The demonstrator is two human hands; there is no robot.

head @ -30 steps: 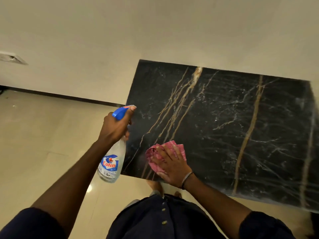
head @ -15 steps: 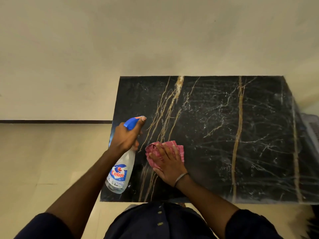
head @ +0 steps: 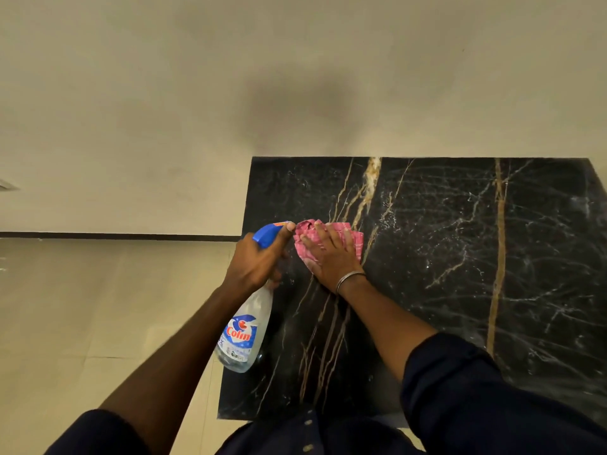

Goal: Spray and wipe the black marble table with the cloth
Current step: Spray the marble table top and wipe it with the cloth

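Observation:
The black marble table [head: 460, 257], veined in gold and white, fills the right half of the head view and stands against the wall. My right hand [head: 331, 257] lies flat with straight fingers on a pink checked cloth [head: 356, 239], pressing it onto the marble near the table's left side. My left hand [head: 259, 261] grips the neck of a clear spray bottle [head: 244, 333] with a blue trigger head and a Colin label, held above the table's left edge. The index finger rests on top of the blue trigger head, beside the cloth.
A cream wall [head: 230, 93] rises behind the table. Pale floor tiles [head: 82, 323] spread to the left, bordered by a dark skirting strip [head: 98, 235]. A wall fitting [head: 6, 185] shows at the far left edge. My dark shirt fills the bottom.
My right hand has slid the cloth away from me, up the left part of the table. My left hand with the bottle has moved the same way, staying beside the cloth.

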